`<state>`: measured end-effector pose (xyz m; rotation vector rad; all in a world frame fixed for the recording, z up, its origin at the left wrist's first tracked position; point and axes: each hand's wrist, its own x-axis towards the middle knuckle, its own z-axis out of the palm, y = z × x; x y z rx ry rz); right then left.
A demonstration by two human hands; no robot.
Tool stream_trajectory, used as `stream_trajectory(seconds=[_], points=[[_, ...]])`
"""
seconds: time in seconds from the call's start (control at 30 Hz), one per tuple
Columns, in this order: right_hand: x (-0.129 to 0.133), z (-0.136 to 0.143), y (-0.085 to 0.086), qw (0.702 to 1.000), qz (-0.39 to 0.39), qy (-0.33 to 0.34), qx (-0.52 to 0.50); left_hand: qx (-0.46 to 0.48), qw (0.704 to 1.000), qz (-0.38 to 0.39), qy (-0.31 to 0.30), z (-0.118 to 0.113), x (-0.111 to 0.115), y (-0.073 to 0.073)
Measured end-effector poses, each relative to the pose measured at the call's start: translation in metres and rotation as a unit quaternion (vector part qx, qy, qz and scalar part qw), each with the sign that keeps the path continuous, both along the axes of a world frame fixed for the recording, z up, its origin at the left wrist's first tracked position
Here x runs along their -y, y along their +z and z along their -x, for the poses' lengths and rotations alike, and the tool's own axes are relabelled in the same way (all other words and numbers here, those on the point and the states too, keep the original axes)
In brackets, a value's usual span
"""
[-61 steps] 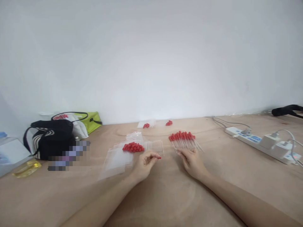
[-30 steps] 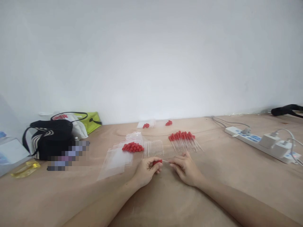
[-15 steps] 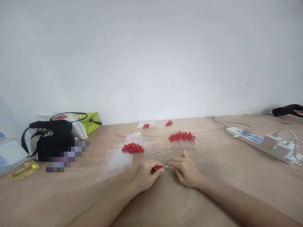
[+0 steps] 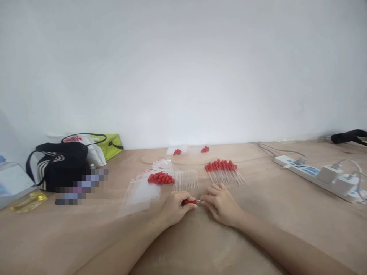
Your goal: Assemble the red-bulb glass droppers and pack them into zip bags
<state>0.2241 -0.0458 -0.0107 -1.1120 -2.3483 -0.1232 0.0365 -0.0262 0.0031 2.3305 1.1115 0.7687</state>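
Counter [image 4: 183, 248], left to right: clear bags [image 4: 140, 194] partly under piled red caps [image 4: 161, 178]; left hand [image 4: 174, 208], fingers clamped on one red cap [image 4: 190, 202]; thin rod [image 4: 198, 201] projecting rightward from it, pinched by the right hand's [image 4: 220, 204] fingers; fanned red-ended rods [image 4: 222, 170] just beyond; power strip [image 4: 311, 173] well apart.

My left hand [image 4: 175, 209] and right hand [image 4: 222, 204] bare, fingers [image 4: 210, 199] slim, rounded at ends. Left forearm [image 4: 129, 242] and right forearm [image 4: 275, 238] bare too, smooth in outline, narrow toward wrists, wider at near ends, where view cuts them off. Small dark spot [image 4: 153, 223] on left forearm, close to wrist. Nails too small to make out.
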Motion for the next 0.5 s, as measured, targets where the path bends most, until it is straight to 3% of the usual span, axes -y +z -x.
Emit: stream_trajectory(seconds=[0.1,0.2,0.27,0.37,0.43,0.5], points=[[0.002,-0.001,0.002,0.998,-0.022,-0.008,0.054,0.015,1.0,0.01,-0.019,0.002,-0.002,-0.001],[-0.001,-0.01,0.001,0.997,-0.003,-0.052,0.051,0.019,1.0,0.019,0.01,0.006,-0.002,-0.004],[-0.011,-0.022,0.0,0.991,0.022,-0.134,-0.021,0.011,0.999,0.029,0.037,0.009,-0.002,-0.005],[-0.032,-0.041,0.004,0.946,0.07,-0.272,-0.162,-0.025,0.999,0.032,0.011,0.009,-0.001,-0.004],[-0.047,-0.046,0.009,0.918,0.095,-0.322,-0.213,-0.04,0.999,0.023,-0.018,0.008,0.0,-0.003],[-0.059,-0.041,0.014,0.909,0.106,-0.338,-0.219,-0.041,0.999,0.015,-0.029,0.007,0.0,-0.002]])
